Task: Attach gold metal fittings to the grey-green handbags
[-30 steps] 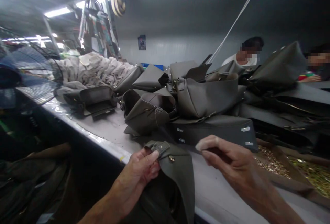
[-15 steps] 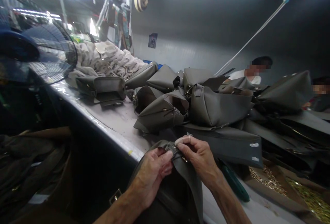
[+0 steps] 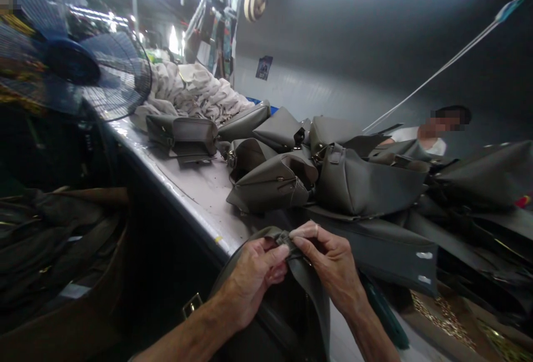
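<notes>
My left hand (image 3: pixel 254 276) and my right hand (image 3: pixel 328 265) meet at the near edge of the work table (image 3: pixel 195 187). Both pinch the top rim of a grey-green leather bag (image 3: pixel 302 295) that hangs over the table's edge towards me. The fingers of both hands are closed on a small folded tab (image 3: pixel 285 238) at the rim. A brass buckle (image 3: pixel 191 305) shows low on the bag's left side. What my right fingertips press on the tab is hidden.
A heap of grey bags (image 3: pixel 333 179) covers the table beyond my hands. Pale cloth (image 3: pixel 191 90) is piled at the far left end. A blue fan (image 3: pixel 75 62) stands to the left. A tray of small brass fittings (image 3: pixel 445 317) lies right. A person (image 3: pixel 437 129) sits behind the heap.
My right hand came in from the right and closed on the bag's tab beside my left hand. The camera has swung, so the fan fills more of the left side.
</notes>
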Demonstrator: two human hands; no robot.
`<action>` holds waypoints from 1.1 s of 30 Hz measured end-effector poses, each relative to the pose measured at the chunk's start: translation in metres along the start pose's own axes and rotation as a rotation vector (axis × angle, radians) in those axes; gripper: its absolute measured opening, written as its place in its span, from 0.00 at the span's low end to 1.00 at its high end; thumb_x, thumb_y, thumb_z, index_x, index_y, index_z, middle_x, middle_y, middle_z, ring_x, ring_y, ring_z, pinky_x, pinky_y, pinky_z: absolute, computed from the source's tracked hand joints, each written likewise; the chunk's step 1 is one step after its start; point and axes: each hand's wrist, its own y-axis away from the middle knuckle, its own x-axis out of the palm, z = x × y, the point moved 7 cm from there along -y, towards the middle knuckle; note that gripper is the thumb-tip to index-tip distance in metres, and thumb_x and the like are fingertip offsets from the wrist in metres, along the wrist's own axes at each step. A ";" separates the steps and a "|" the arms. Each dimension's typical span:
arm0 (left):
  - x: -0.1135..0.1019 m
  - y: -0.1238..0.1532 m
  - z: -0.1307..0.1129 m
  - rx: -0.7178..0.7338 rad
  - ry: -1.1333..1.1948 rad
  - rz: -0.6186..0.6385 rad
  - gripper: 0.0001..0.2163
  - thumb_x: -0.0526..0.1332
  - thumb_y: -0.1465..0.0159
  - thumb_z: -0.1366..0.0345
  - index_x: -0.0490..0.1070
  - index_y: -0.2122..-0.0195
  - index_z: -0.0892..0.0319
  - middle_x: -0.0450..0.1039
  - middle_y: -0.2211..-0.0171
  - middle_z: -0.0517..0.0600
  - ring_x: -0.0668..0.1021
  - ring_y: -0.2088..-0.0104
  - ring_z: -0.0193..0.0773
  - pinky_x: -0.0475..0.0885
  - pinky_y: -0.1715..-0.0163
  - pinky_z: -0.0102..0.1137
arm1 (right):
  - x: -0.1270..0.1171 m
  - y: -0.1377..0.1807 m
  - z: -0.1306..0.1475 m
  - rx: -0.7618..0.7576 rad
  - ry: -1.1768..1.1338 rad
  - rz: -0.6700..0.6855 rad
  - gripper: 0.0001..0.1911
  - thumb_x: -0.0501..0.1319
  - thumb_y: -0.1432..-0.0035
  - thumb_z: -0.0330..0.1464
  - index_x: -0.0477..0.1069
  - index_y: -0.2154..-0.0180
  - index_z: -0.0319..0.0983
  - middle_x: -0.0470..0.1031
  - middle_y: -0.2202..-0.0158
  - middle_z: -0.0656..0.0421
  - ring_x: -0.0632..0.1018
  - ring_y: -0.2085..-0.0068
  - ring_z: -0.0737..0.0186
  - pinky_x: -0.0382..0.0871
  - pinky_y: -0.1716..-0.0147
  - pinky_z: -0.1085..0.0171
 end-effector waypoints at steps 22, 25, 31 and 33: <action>0.003 0.006 -0.006 0.043 -0.086 -0.007 0.10 0.65 0.42 0.63 0.70 0.65 0.65 0.60 0.72 0.47 0.57 0.77 0.25 0.52 0.76 0.25 | 0.005 -0.006 0.010 0.032 0.114 0.106 0.06 0.60 0.42 0.31 0.70 0.71 0.37 0.70 0.72 0.60 0.71 0.69 0.64 0.64 0.68 0.66; 0.004 0.005 -0.004 0.034 -0.084 -0.008 0.11 0.65 0.42 0.62 0.70 0.64 0.65 0.60 0.72 0.47 0.57 0.77 0.25 0.52 0.77 0.25 | 0.002 -0.008 0.005 0.075 0.156 0.082 0.08 0.61 0.43 0.32 0.68 0.74 0.38 0.69 0.74 0.61 0.70 0.71 0.65 0.63 0.70 0.67; 0.001 0.006 -0.002 0.017 -0.082 -0.065 0.12 0.67 0.44 0.62 0.73 0.64 0.64 0.63 0.72 0.46 0.59 0.77 0.23 0.55 0.77 0.22 | 0.005 -0.006 -0.005 0.182 0.048 0.040 0.07 0.63 0.44 0.34 0.68 0.71 0.38 0.70 0.75 0.62 0.71 0.72 0.65 0.64 0.72 0.68; 0.001 0.006 -0.003 0.014 -0.090 -0.065 0.11 0.68 0.44 0.62 0.74 0.64 0.64 0.63 0.72 0.46 0.60 0.77 0.24 0.57 0.77 0.22 | 0.006 -0.006 -0.001 0.135 0.066 0.039 0.05 0.61 0.43 0.32 0.69 0.70 0.38 0.71 0.73 0.61 0.72 0.70 0.65 0.65 0.69 0.68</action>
